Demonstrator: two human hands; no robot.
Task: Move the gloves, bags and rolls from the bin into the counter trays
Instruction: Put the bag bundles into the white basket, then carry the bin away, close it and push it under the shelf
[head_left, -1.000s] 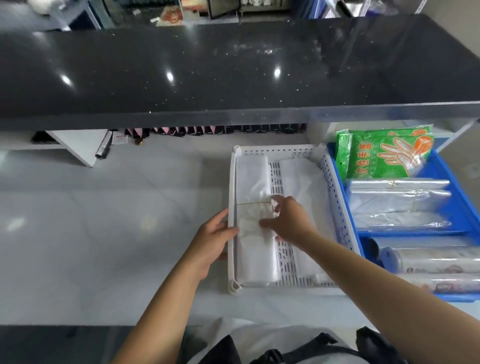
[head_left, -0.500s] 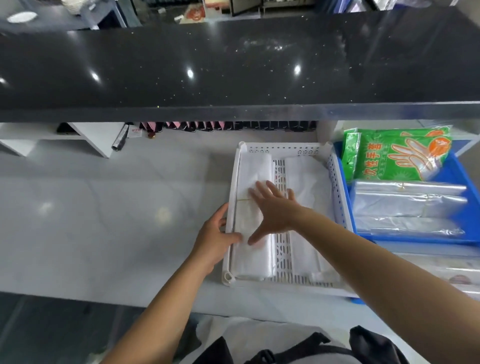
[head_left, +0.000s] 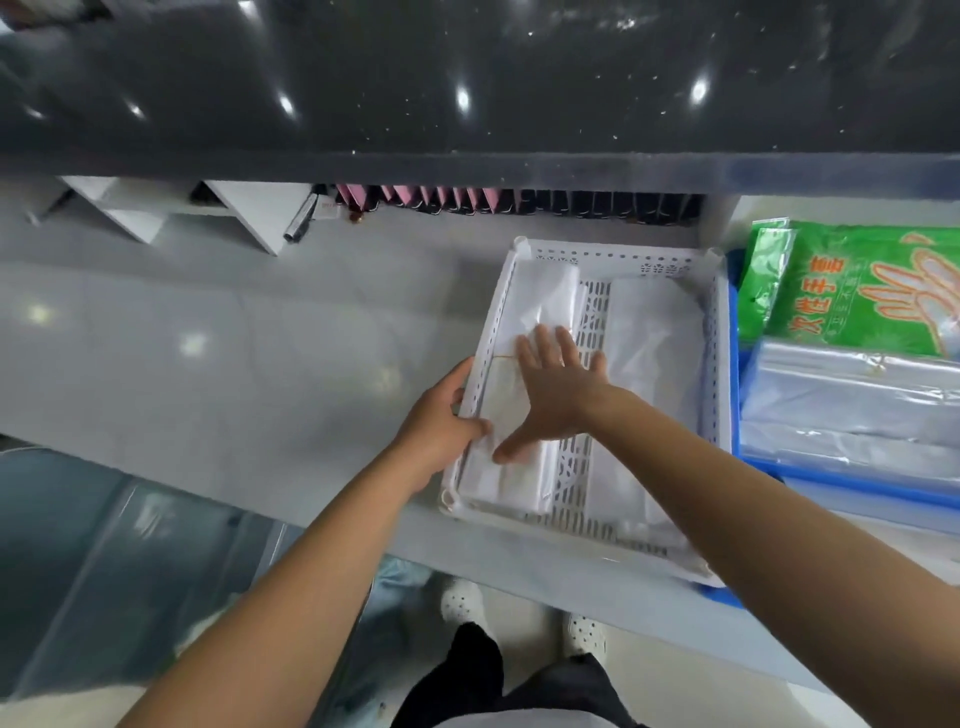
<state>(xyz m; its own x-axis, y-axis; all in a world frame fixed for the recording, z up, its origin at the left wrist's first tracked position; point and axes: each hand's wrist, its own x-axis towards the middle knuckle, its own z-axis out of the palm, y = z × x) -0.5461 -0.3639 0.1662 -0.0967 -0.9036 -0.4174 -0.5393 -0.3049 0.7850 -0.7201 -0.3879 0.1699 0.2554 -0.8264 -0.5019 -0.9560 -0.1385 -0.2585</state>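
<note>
A white perforated tray (head_left: 618, 255) sits on the grey counter. Two bundles of white plastic bags lie in it lengthwise: the left bundle (head_left: 545, 291) and the right bundle (head_left: 649, 332). My right hand (head_left: 553, 389) lies flat with spread fingers on the left bundle. My left hand (head_left: 441, 421) grips the tray's left rim, thumb over the edge. To the right a blue tray (head_left: 733, 322) holds a green pack of gloves (head_left: 857, 286) and clear bag bundles (head_left: 852, 400).
A black speckled upper counter (head_left: 467, 78) overhangs the work surface at the back. Dark and pink packets (head_left: 493, 200) line the gap under it. A white shelf unit (head_left: 239, 213) stands at back left. My feet and the floor show below the counter's edge.
My right hand went from a curled hold on the left bag bundle to lying flat on it. The view tilted down, so the floor and my feet now show.
</note>
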